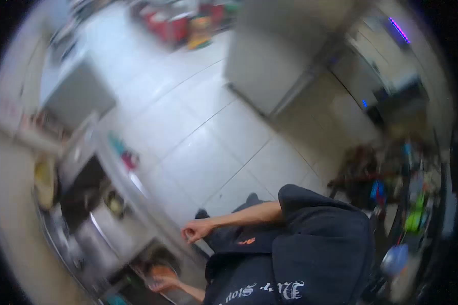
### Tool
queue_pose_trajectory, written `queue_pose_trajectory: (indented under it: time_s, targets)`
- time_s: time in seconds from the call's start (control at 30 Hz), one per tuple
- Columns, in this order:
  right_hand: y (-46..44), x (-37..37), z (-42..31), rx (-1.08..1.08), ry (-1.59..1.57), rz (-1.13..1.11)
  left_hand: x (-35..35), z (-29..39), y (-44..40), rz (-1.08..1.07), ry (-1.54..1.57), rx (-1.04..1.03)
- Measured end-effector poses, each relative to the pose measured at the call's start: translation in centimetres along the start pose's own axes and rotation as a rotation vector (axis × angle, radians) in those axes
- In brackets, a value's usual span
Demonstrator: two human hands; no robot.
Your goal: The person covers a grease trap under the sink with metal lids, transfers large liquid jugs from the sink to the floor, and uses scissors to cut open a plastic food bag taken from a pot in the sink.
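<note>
My left hand [164, 283] is low in the view at the counter, palm turned partly up, fingers apart. Beside it is an orange patch [162, 271] in a dark, round-looking recess or vessel; blur hides what it is. My right hand [196, 231] hovers near the counter's front edge with its fingers curled together. A small pale spot shows at its fingertips, too blurred to name. A metal-grey counter [160, 216] runs along my left side.
A pale box-like pot or container [99, 231] stands on the counter. Tiled floor [203, 147] stretches ahead to a large grey cabinet or refrigerator [269, 56]. Red items [173, 28] lie at the far end. A cluttered rack [402, 203] stands on my right.
</note>
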State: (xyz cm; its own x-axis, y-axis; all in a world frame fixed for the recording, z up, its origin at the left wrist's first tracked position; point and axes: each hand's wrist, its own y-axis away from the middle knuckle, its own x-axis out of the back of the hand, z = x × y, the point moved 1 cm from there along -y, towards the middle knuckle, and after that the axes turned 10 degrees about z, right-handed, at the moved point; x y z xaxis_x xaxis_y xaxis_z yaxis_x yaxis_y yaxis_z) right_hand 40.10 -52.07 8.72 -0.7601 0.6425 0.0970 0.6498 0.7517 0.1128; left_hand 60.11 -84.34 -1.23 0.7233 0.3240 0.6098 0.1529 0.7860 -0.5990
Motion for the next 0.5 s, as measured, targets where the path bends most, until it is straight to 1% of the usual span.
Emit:
queue_pose_trajectory:
  time_s: [0.07, 0.13, 0.17, 0.2, 0.23, 0.27, 0.3, 0.33, 0.37, 0.4, 0.47, 0.5]
  targets:
    - [8.7, 7.5, 4.6, 0.013, -0.009, 0.401, -0.4, 12.2, 0.0, -0.023, 0.191, -0.065]
    - [20.3, 14.2, 11.4, -0.008, 0.080, 0.888, -2.2, 23.6, 1.8, 0.079, 0.413, -0.444]
    - [27.3, 15.8, 16.9, -0.191, 0.152, 1.080, -2.9, 29.2, 5.1, -0.124, 0.788, -0.330]
    - [34.3, 17.3, 22.5, -0.387, 0.186, 1.255, -3.8, 35.2, 8.3, -0.239, 1.019, -0.271]
    - [43.5, 16.1, 32.5, -0.352, 0.563, 1.273, -3.1, 41.1, 11.0, -0.470, 1.211, -0.357]
    - [51.4, 15.1, 33.0, -0.689, 0.127, 1.580, -0.6, 46.2, 14.0, -0.586, 1.143, -0.529]
    - [58.4, 12.6, 32.5, -0.876, 0.044, 1.807, 1.7, 51.0, 17.0, -0.699, 1.077, -0.711]
    - [64.4, 12.3, 24.8, -1.129, -0.068, 1.734, 4.0, 55.8, 20.1, -0.805, 1.020, -0.885]
    - [70.2, 9.9, 23.9, -0.990, -0.215, 1.876, 6.8, 58.6, 23.2, -1.111, 0.995, -0.829]
    - [75.3, 7.2, 25.1, -0.960, -0.600, 2.046, 8.0, 59.6, 25.3, -1.132, 1.009, -0.831]
    - [81.4, 5.0, 20.9, -1.198, -0.661, 2.149, 8.0, 60.9, 29.9, -1.437, 0.843, -0.895]
    - [83.9, 4.5, 21.1, -1.201, -0.670, 2.156, 8.2, 60.6, 32.3, -1.634, 0.770, -0.720]
